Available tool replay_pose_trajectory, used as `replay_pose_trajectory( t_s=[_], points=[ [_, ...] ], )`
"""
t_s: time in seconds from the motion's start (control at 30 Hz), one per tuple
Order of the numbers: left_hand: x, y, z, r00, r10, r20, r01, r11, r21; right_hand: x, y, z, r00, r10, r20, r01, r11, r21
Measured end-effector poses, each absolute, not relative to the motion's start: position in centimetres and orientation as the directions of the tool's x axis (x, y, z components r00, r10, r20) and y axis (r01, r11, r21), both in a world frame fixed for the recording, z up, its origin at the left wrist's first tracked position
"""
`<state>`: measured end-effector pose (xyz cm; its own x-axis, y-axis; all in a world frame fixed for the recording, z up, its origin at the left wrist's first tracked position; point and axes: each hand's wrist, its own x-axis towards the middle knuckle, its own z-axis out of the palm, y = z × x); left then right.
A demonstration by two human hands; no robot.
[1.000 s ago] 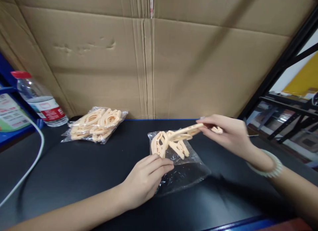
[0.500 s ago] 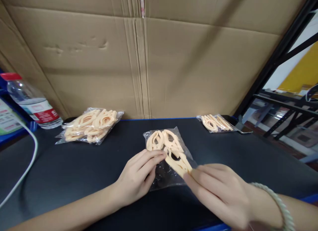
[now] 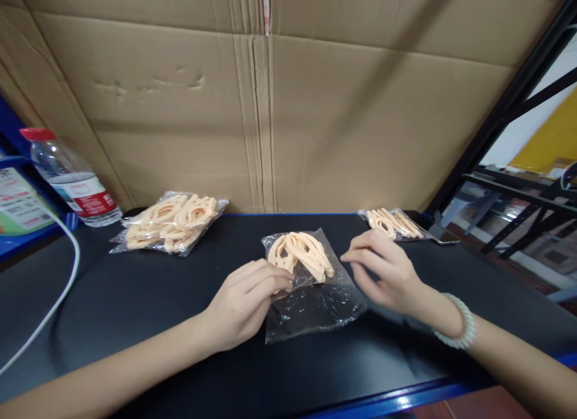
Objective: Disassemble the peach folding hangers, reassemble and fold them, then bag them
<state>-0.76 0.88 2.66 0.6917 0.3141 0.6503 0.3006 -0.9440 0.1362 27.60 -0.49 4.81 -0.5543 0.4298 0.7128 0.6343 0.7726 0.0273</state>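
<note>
A clear plastic bag [image 3: 315, 308] lies on the black table in front of me, its loose end toward me. Inside its far half are cream, looped plastic pieces [image 3: 311, 253] that look like folded travel hangers. My left hand [image 3: 252, 299] is closed at the bag's left side, fingertips pinching the film beside the pieces. To the right of the bag, my right hand [image 3: 383, 266] hovers with thumb and fingers apart and nothing visible between them. A pale beaded bracelet [image 3: 460, 323] circles that wrist.
Several filled bags of the same cream pieces [image 3: 169, 220] are stacked at the back left. Another filled bag [image 3: 392, 223] lies at the back right, beside a phone-like flat object [image 3: 444, 234]. A water bottle [image 3: 81, 187], a white cable [image 3: 72, 269] and a cardboard wall [image 3: 180, 118] border the table.
My right hand has let go of the cream piece and moved up and right, away from the bag. That piece now lies inside with the others. My left hand stays at the bag.
</note>
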Motion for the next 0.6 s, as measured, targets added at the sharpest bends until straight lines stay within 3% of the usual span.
replay_pose_trajectory(
  t_s=[0.07,0.2,0.33,0.5,0.6],
  points=[
    [-1.4,0.8,3.4,0.736,0.347,0.582,0.302,-0.937,0.176,29.5,0.7,4.6,-0.551,0.501,0.667,0.637,0.769,-0.051],
    [-3.0,0.0,3.8,0.823,0.41,0.394,0.333,-0.909,0.251,31.8,1.6,4.1,-0.66,0.627,0.414,0.565,0.778,-0.275],
    [-3.8,-0.6,3.0,0.822,0.396,0.41,0.319,-0.916,0.245,31.6,0.4,4.1,-0.759,0.6,0.252,0.483,0.779,-0.4],
    [-3.7,-0.3,2.2,0.795,0.383,0.469,0.317,-0.923,0.217,30.4,0.1,3.2,-0.716,0.634,0.292,0.491,0.754,-0.436],
    [-3.6,0.0,2.0,0.771,0.394,0.5,0.281,-0.915,0.288,30.3,0.7,2.5,-0.681,0.638,0.359,0.433,0.747,-0.505]
  ],
)
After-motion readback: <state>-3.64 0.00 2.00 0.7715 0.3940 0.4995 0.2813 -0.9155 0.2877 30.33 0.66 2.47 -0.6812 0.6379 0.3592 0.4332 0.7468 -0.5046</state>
